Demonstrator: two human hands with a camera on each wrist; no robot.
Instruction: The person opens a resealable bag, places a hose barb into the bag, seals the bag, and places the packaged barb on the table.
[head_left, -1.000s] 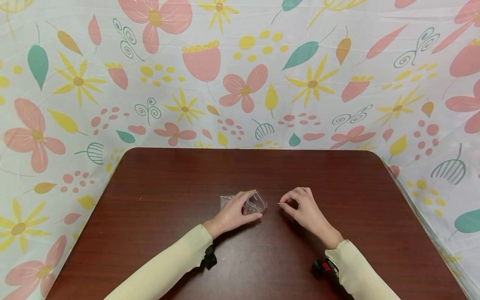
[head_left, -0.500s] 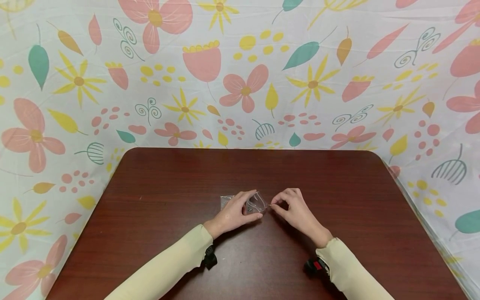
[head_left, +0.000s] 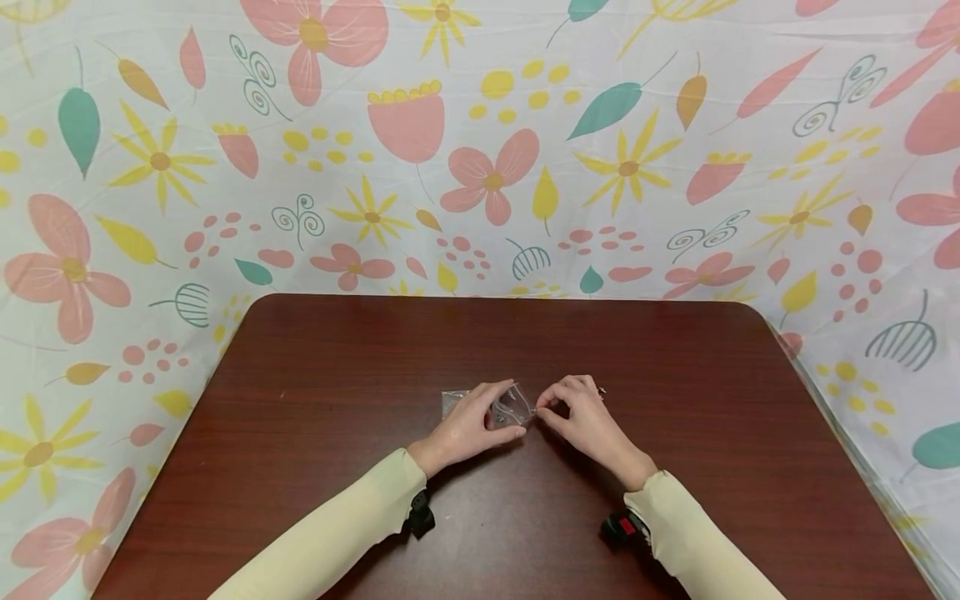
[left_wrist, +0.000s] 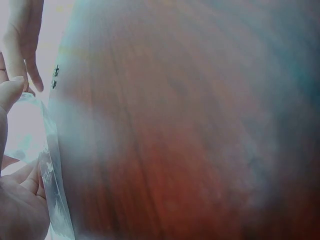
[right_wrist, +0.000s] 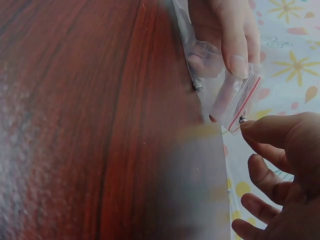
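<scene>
My left hand [head_left: 471,423] holds a clear zip bag [head_left: 513,406] near its mouth, fingers on the far side and thumb on the near side. In the right wrist view the bag's red-striped mouth [right_wrist: 246,102] gapes toward my right hand [right_wrist: 295,165]. Between right thumb and forefinger is a tiny metal piece [right_wrist: 242,120], too small to tell its kind, right at the bag's opening. Small metal bits [right_wrist: 198,84] show through the bag's lower plastic. In the head view my right hand [head_left: 588,421] is just right of the bag.
Two small metal pieces [left_wrist: 55,76] lie on the table in the left wrist view; in the head view they show beside the right knuckles. The dark red wooden table [head_left: 360,358] meets a flower-printed cloth [head_left: 491,150] behind.
My right hand has moved left with the tiny metal piece, up to the bag's mouth. The metal pieces behind its knuckles have come into sight. My left hand and the bag stay put.
</scene>
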